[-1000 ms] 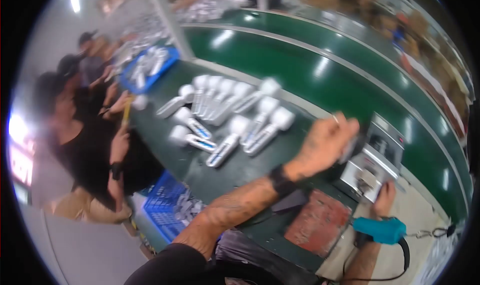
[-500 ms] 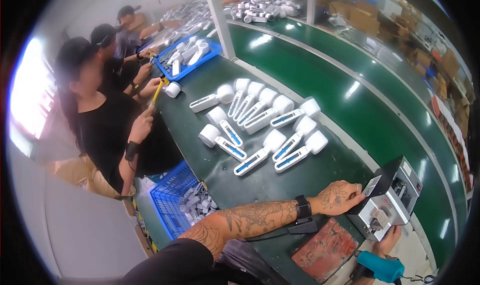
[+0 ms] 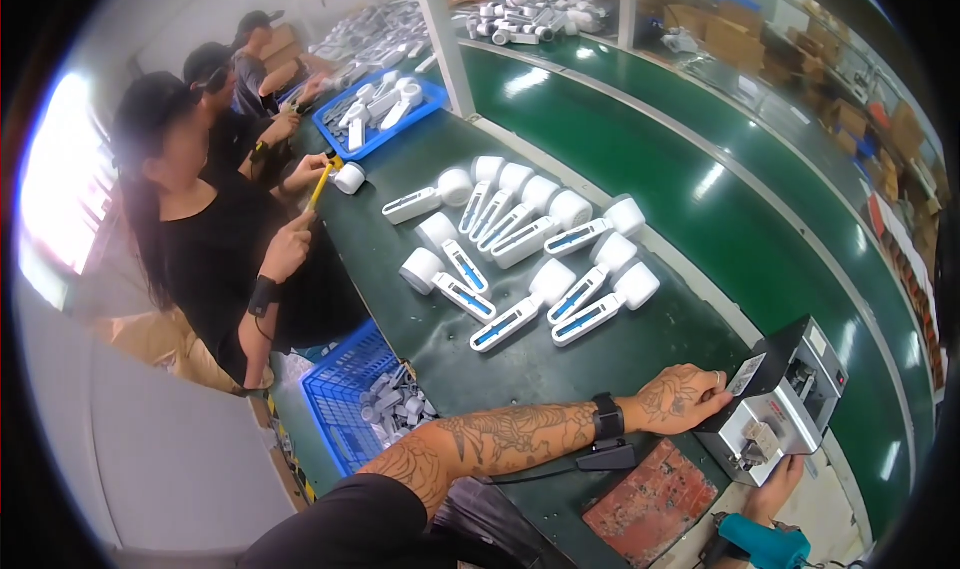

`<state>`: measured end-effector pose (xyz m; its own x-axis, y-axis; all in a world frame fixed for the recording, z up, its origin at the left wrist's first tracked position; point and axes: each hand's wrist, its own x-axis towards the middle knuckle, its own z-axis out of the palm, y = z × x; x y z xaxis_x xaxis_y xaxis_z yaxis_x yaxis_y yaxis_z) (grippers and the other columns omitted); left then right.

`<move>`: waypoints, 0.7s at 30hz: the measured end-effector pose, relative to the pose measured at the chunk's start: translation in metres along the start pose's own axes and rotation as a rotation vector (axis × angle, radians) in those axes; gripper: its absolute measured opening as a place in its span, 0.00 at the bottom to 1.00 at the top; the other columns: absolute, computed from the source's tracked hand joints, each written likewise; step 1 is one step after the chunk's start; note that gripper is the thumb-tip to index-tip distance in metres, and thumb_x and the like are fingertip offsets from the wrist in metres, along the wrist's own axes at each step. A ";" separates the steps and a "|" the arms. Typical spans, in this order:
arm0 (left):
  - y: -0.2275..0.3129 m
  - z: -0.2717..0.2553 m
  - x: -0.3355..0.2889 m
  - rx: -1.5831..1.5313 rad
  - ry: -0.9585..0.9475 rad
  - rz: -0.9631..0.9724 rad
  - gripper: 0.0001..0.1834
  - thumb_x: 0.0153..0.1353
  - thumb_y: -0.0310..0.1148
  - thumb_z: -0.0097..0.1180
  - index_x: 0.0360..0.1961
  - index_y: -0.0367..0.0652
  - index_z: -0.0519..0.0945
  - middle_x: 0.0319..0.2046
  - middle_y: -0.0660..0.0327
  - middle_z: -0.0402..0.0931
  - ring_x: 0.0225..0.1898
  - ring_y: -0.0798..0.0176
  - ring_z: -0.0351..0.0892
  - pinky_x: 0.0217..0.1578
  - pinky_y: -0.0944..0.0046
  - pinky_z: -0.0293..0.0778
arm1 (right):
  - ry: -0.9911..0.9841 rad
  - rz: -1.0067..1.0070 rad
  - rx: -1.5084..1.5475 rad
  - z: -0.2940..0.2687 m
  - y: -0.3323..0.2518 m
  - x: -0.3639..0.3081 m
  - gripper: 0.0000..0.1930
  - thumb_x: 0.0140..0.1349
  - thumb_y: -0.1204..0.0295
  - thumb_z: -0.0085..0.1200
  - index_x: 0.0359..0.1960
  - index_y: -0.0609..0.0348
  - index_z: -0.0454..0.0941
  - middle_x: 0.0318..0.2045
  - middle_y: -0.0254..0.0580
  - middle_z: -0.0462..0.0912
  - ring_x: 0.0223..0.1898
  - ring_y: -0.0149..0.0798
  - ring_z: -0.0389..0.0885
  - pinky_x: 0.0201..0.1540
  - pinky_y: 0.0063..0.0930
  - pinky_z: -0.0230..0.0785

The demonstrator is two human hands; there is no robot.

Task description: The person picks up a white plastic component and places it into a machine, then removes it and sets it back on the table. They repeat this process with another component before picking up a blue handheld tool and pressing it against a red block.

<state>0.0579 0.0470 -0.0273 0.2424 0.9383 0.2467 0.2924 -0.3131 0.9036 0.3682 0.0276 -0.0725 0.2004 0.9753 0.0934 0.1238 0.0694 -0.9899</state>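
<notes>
A silver and black bench machine [image 3: 775,409] with a red switch stands at the lower right. My left hand [image 3: 682,397] reaches across and grips its left edge, fingers bent against the casing. At the near edge of the machine, my right hand [image 3: 776,487] holds the casing from the other side, its fingertips partly hidden. A teal, cylindrical tool [image 3: 762,541] lies across the right wrist and hides part of it. Left of the machine rests a worn reddish plate [image 3: 650,502]. Several white handled devices with round heads [image 3: 552,281] and blue strips lie farther up the table.
A blue tray [image 3: 428,109] of white parts sits at the far end; a blue basket [image 3: 325,394] of grey parts is at the table's left. A co-worker [image 3: 195,234] there holds a yellow-handled tool [image 3: 320,187] at a white part. A green conveyor [image 3: 640,159] runs along the right.
Both my hands stay on the machine, almost unmoved. The co-worker's yellow-handled tool has shifted slightly against the white part. The view has moved very little.
</notes>
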 end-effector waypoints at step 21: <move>-0.007 0.003 0.000 0.051 0.015 0.070 0.15 0.71 0.39 0.53 0.30 0.40 0.74 0.18 0.54 0.75 0.23 0.51 0.79 0.27 0.54 0.71 | -0.016 -0.022 0.062 0.002 0.005 0.003 0.17 0.76 0.69 0.45 0.57 0.69 0.72 0.50 0.44 0.80 0.49 0.34 0.78 0.54 0.27 0.68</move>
<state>0.0583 0.0492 -0.0350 0.2502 0.9159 0.3138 0.3224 -0.3844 0.8650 0.3675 0.0314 -0.0775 0.1827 0.9765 0.1139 0.0674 0.1031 -0.9924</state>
